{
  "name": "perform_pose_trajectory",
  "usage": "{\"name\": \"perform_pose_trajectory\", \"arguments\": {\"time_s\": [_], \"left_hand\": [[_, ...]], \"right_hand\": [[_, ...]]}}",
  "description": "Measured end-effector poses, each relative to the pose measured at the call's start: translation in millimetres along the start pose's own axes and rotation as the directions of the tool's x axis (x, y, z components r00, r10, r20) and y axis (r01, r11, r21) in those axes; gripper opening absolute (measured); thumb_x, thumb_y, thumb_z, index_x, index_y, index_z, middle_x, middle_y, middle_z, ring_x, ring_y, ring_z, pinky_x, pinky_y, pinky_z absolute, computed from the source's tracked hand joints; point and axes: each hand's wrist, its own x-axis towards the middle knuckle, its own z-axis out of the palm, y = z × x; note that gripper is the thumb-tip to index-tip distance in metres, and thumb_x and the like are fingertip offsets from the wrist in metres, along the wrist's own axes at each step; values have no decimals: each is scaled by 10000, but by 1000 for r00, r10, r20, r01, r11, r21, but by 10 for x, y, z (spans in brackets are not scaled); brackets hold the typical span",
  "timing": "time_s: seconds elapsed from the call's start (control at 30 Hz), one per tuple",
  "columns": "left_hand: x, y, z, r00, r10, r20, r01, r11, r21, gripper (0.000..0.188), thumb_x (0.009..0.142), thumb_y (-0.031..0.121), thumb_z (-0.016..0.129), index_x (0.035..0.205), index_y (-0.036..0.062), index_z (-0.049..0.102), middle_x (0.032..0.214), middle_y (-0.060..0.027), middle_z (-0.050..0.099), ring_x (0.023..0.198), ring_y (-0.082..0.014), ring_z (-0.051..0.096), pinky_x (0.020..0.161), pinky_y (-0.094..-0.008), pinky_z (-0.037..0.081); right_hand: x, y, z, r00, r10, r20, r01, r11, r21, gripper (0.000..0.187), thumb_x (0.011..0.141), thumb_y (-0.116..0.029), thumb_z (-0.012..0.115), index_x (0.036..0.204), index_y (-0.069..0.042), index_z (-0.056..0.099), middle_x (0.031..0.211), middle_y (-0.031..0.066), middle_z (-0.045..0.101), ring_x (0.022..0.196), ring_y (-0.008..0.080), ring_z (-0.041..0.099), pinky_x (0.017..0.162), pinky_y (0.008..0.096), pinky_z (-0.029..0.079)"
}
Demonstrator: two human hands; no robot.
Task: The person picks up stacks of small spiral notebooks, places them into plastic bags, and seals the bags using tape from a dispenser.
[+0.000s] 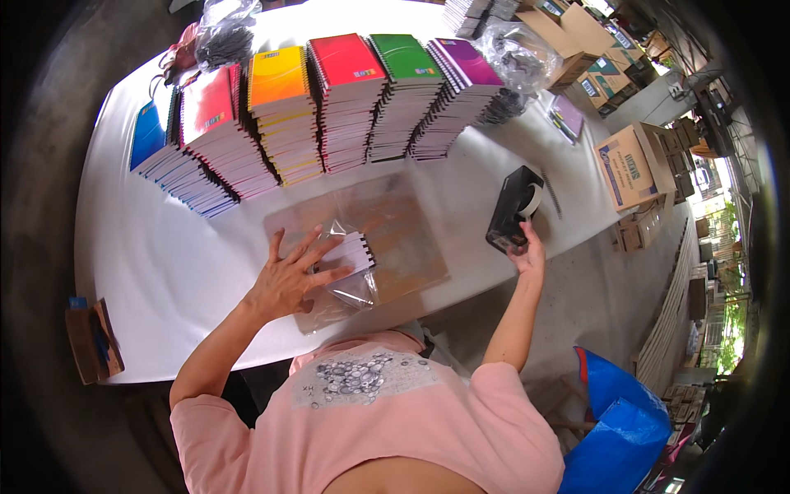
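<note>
My left hand (288,276) lies with fingers spread on a clear plastic bag (355,290). Inside the bag is a small spiral-bound notebook (354,251), its white page edges and black binding showing beside my fingers. Beneath them is a flat brownish clear sheet (403,239) on the white-covered table. To the right stands a black tape dispenser (504,214) with a tape roll (533,202) in it. My right hand (528,253) has its fingers closed around the dispenser's near end; whether they also pinch a piece of tape cannot be made out.
Tall stacks of spiral notebooks (350,62) with coloured covers line the table's far side. Crumpled plastic bags (514,62) lie behind them. Cardboard boxes (629,169) stand off to the right, a small open box (95,339) at the left edge, and a blue sack (617,432) at lower right.
</note>
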Motion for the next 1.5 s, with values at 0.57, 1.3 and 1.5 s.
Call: {"name": "perform_pose_trajectory", "arguments": {"time_s": [0.57, 1.3, 1.5], "left_hand": [[-61, -50, 88, 997, 59, -51, -52, 990, 131, 1155, 364, 347, 853, 1347, 478, 262, 1480, 33, 188, 1381, -333, 89, 1007, -672, 144], [251, 124, 604, 798, -379, -469, -75, 709, -701, 262, 683, 279, 770, 864, 116, 673, 1258, -141, 413, 1308, -374, 264, 1049, -538, 217], [433, -9, 582, 663, -725, -184, -17, 231, -973, 827, 600, 139, 845, 1273, 43, 373, 1265, -148, 285, 1096, -335, 505, 854, -400, 485]], "right_hand": [[-1841, -85, 1845, 309, 345, 887, 700, 549, -457, 918, 760, -150, 690, 1449, -73, 88, 749, 88, 668, 656, 93, 616, 671, 219, 456], [-1739, 810, 1834, 287, -319, 903, 648, 759, 63, 609, 645, -88, 788, 1195, -185, 544, 1298, 86, 463, 1190, 241, 444, 940, 364, 372], [-1693, 975, 1920, 257, -44, 965, 619, 774, -130, 1156, 599, -123, 838, 1449, -183, 57, 1244, 176, 437, 1148, 236, 442, 922, 366, 410]]}}
